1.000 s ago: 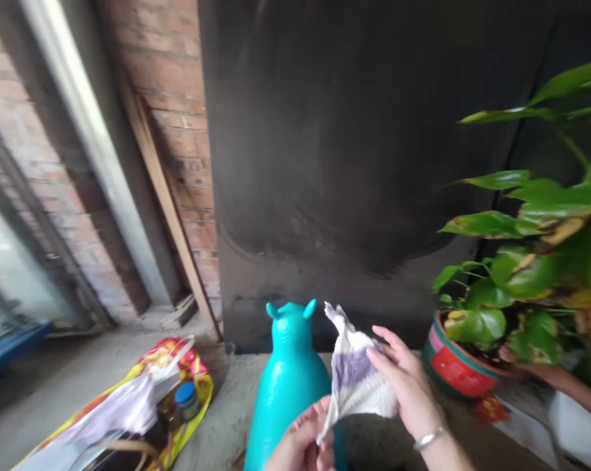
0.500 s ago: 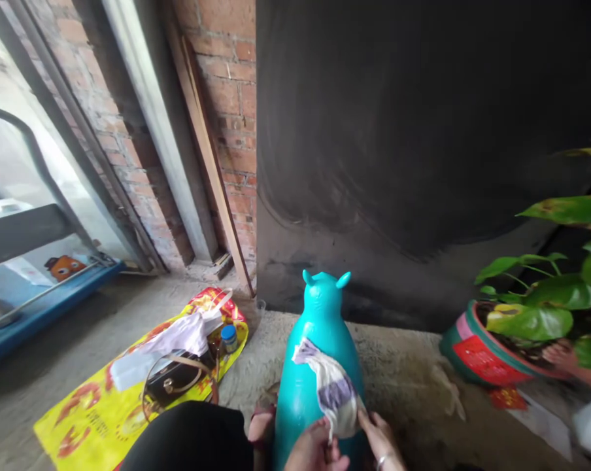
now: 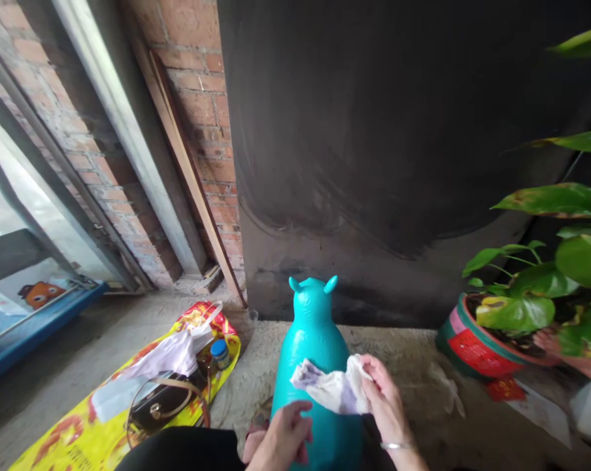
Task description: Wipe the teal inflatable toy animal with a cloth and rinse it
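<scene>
A turquoise inflatable animal (image 3: 312,340) with two small ears stands in front of me, facing the dark panel. Across its back lies a white and purple sock-like cloth (image 3: 327,389), bunched at its right end. My right hand (image 3: 384,396), a silver bangle on its wrist, pinches that bunched end between thumb and fingers. My left hand (image 3: 286,433) is over the animal's lower back, just below the cloth's left part. Its index finger is stretched out and the others partly bent, with nothing seen in them.
At left, a yellow and red printed sheet (image 3: 55,432) bears a dark handbag (image 3: 161,409), a pale cloth (image 3: 165,353) and a blue-lidded jar (image 3: 220,353). A blue trolley (image 3: 45,324) stands farther left. Right is a potted plant (image 3: 476,343). A dark panel (image 3: 374,131) rises behind.
My left hand has let go of the cloth and moved left. My right hand has risen and gathered the cloth's end, which now lies more level. The view has shifted slightly right.
</scene>
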Motion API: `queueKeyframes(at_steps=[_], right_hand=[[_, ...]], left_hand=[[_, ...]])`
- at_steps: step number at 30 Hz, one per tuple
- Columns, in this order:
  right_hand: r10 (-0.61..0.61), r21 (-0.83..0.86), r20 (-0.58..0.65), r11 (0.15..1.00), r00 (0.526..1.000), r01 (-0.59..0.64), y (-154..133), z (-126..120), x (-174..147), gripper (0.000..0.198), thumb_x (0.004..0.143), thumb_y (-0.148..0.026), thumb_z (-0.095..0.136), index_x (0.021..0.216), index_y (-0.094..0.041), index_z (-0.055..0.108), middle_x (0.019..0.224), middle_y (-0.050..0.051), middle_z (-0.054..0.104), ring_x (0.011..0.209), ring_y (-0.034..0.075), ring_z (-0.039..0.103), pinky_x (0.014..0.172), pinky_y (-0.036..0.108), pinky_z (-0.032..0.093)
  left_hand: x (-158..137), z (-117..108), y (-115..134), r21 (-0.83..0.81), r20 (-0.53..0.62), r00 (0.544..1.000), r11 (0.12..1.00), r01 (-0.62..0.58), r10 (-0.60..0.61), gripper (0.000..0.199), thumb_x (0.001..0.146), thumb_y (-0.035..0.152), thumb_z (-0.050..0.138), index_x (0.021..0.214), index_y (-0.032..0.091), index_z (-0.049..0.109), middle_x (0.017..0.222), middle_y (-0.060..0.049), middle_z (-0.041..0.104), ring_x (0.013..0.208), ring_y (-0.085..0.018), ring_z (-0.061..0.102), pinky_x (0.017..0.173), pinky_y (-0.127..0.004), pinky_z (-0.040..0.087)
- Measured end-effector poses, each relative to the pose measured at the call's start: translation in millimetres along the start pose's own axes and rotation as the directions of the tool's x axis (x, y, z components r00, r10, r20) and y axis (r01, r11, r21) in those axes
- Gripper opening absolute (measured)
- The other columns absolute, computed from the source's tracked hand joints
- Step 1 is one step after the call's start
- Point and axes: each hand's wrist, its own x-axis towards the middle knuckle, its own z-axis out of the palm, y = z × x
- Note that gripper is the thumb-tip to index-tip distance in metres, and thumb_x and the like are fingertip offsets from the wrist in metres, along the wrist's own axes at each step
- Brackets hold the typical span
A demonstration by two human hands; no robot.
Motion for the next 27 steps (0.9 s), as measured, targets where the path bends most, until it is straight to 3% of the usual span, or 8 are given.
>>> queueKeyframes(at_steps=[3,7,9,13,17,21,23,27], right_hand=[[-0.063,0.002,0.116,0.998,0.991,0.063,-19.5,2.7,-5.9,0.050,0.076,-0.057,0.062,0.113,-0.022,0.066,0.122,0.010,0.064,0.114,0.028,0.058,0.102,0.039,0.044],[-0.030,0.083,0.204,0.996,0.979,0.014,-37.0,5.4,-19.2,0.050,0.078,-0.058,0.061,0.109,-0.020,0.068,0.122,0.012,0.064,0.116,0.030,0.057,0.102,0.041,0.044],[-0.032,0.160,0.278,0.987,0.960,-0.013,-49.7,6.4,-24.1,0.051,0.079,-0.058,0.061,0.112,-0.019,0.066,0.122,0.012,0.064,0.112,0.029,0.059,0.097,0.039,0.047],[-0.074,0.102,0.377,0.994,0.923,0.038,-80.6,6.5,-25.1,0.046,0.082,-0.055,0.060,0.110,-0.020,0.064,0.109,0.009,0.068,0.096,0.024,0.064,0.083,0.031,0.052],[-0.188,-0.136,0.232,0.965,0.954,0.223,-104.9,2.5,-21.0,0.035,0.084,-0.053,0.059,0.094,-0.021,0.069,0.093,0.006,0.072,0.085,0.019,0.066,0.076,0.023,0.052],[-0.322,-0.181,0.146,0.921,0.935,0.345,-127.2,-2.3,-23.4,0.030,0.084,-0.049,0.060,0.090,-0.022,0.072,0.090,0.005,0.073,0.084,0.020,0.068,0.073,0.021,0.054],[-0.348,-0.172,0.081,0.918,0.934,0.357,-136.3,-6.9,-25.2,0.029,0.081,-0.048,0.063,0.088,-0.021,0.073,0.088,0.005,0.073,0.080,0.020,0.069,0.070,0.021,0.055],[-0.320,-0.094,-0.224,0.947,0.920,0.307,-141.1,-26.7,-24.2,0.033,0.073,-0.051,0.071,0.087,-0.021,0.074,0.089,0.007,0.073,0.079,0.023,0.069,0.069,0.025,0.057]], left_hand=[[15.1,0.0,37.8,0.091,-0.120,0.969,0.975,-0.205,0.215,0.061,0.072,0.052,0.062,0.123,0.018,0.055,0.099,-0.006,0.068,0.079,-0.017,0.065,0.070,-0.030,0.050],[14.9,6.5,83.5,0.130,0.019,0.944,0.935,-0.330,0.330,0.061,0.077,0.047,0.064,0.132,0.024,0.051,0.136,-0.008,0.055,0.127,-0.023,0.048,0.107,-0.036,0.038],[9.7,13.2,98.9,0.075,0.149,0.930,0.933,-0.351,0.337,0.055,0.078,0.045,0.065,0.129,0.025,0.054,0.130,-0.006,0.060,0.123,-0.023,0.051,0.104,-0.035,0.040],[4.3,24.3,111.5,-0.091,0.333,0.906,0.965,-0.247,0.263,0.042,0.078,0.050,0.065,0.104,0.017,0.065,0.089,-0.002,0.068,0.077,-0.015,0.061,0.068,-0.027,0.043],[5.8,21.3,111.7,-0.198,0.249,0.926,0.951,-0.239,0.284,0.039,0.069,0.049,0.075,0.087,0.017,0.062,0.075,0.002,0.061,0.068,-0.011,0.054,0.064,-0.025,0.038],[-1.8,9.6,119.1,-0.129,0.255,0.913,0.947,-0.295,0.320,0.034,0.069,0.048,0.074,0.083,0.019,0.063,0.075,0.002,0.061,0.071,-0.012,0.052,0.065,-0.025,0.036],[-8.8,3.1,123.2,-0.052,0.259,0.917,0.952,-0.301,0.304,0.033,0.071,0.049,0.072,0.082,0.020,0.064,0.077,0.001,0.062,0.072,-0.013,0.052,0.064,-0.025,0.036],[-20.0,-15.0,119.2,0.027,0.253,0.940,0.969,-0.246,0.231,0.033,0.071,0.050,0.071,0.079,0.019,0.062,0.067,0.003,0.058,0.062,-0.010,0.048,0.056,-0.023,0.030]])
